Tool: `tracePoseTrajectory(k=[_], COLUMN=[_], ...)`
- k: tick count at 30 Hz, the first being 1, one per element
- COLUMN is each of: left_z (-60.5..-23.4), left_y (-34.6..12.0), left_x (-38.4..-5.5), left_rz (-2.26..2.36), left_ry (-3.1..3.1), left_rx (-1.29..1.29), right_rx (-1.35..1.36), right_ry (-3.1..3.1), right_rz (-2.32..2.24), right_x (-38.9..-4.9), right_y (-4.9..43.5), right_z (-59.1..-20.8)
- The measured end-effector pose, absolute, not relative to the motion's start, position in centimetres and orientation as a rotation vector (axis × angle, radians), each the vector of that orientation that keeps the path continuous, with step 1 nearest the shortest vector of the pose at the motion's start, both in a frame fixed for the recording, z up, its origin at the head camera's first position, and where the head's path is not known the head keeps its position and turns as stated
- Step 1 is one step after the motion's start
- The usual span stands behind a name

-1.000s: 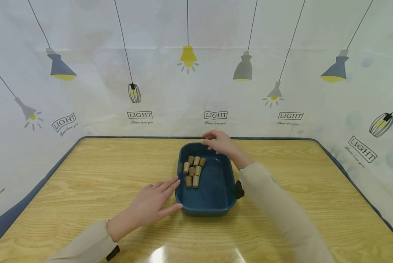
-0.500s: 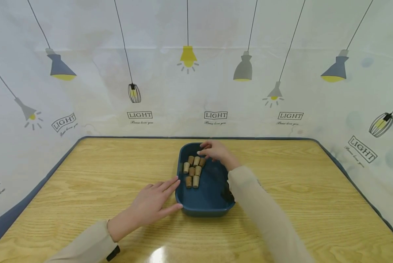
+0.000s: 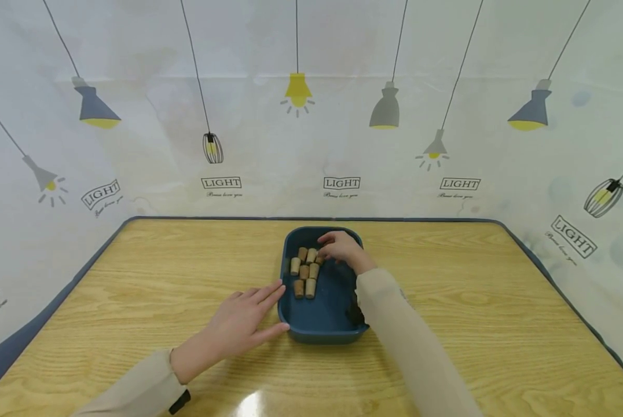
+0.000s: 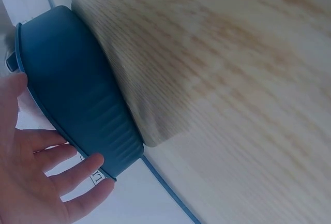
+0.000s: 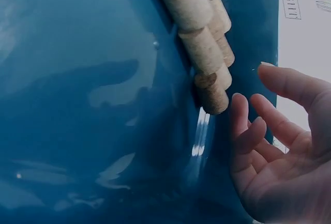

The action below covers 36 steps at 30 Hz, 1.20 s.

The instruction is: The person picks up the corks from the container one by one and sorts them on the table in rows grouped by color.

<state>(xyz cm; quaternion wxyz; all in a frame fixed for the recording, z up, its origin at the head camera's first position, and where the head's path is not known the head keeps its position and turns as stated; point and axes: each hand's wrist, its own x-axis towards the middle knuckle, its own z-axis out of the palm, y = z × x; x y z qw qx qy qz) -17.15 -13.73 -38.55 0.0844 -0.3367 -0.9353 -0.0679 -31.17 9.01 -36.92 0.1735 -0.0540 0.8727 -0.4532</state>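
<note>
Several tapered corks (image 3: 310, 288) lie bunched in rows on the left side of a deep blue tray (image 3: 324, 315), some pale and some browner. My left hand (image 3: 235, 324) rests its straight fingertips against the tray's left rim; the left wrist view shows the fingers spread along the tray wall (image 4: 77, 84). My right hand (image 3: 343, 250) is inside the far end of the tray, loosely bent, partly covering the far-right cork. In the right wrist view, a brown end cork (image 5: 214, 100) lies just off the fingertips, apart from the right hand (image 5: 284, 157).
The tray stands on a wood-grain table (image 3: 160, 278). Behind it rises a white backdrop (image 3: 259, 150) printed with lamps. A dark object (image 3: 354, 313) on the right sleeve's underside hangs over the tray's right rim.
My right hand has come from above the tray's far-right rim, leftward and down into the tray beside the far-right cork. The left hand, tray and corks have stayed put.
</note>
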Motion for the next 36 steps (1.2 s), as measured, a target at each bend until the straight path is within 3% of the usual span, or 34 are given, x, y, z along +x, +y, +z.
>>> tracePoseTrajectory(k=[36], left_z=[-38.6], left_y=[-13.6], left_x=[-17.1], left_rz=[-0.209], left_ry=[-2.783], left_rx=[-1.001], right_rx=[-0.162], right_ry=[2.655], right_rz=[-1.036], right_x=[-31.3], right_y=[8.6], right_z=[-38.8])
